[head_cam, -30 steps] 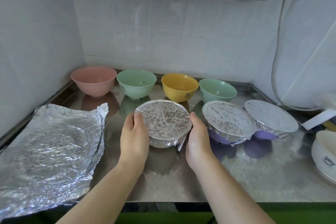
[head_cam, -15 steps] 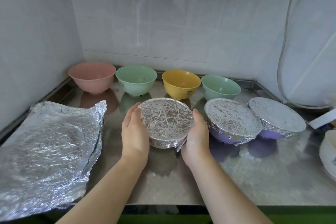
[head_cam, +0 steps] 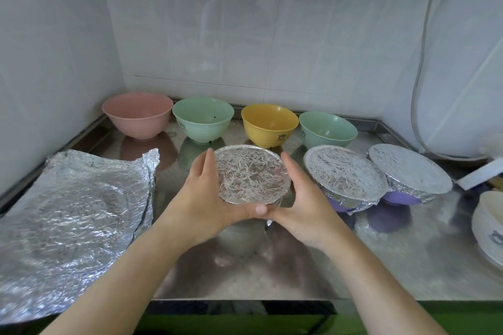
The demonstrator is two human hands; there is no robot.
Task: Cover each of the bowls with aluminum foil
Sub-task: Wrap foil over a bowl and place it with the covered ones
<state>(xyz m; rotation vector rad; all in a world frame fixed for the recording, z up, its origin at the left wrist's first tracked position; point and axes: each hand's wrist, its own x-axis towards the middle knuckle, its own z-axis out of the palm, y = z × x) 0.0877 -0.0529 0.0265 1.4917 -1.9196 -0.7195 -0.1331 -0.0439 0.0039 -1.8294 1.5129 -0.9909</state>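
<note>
Nearest, the steel counter [head_cam: 272,275] shows a bare stretch between its near edge and the hands. On the near left a stack of foil sheets [head_cam: 70,220] lies flat, its near corner reaching the counter's edge and its right edge ragged, just left of the left forearm. At centre, the left hand [head_cam: 202,198] and right hand [head_cam: 302,207] cup the foil-covered bowl [head_cam: 251,177] from either side, fingers curved round its wall and thumbs meeting at the near rim, where a loose foil tail hangs down; whether the bowl rests on the counter or is lifted cannot be told. Just right of it stand two purple bowls, the nearer [head_cam: 344,177] and the farther [head_cam: 409,168], both foil-capped, their rims overlapping in view. A white bowl [head_cam: 487,226] sits at the right edge. Along the far wall, uncovered, stand a pink bowl [head_cam: 137,114], a green bowl [head_cam: 202,118], a yellow bowl [head_cam: 269,124] and a second green bowl [head_cam: 328,129], with narrow gaps between them.
</note>
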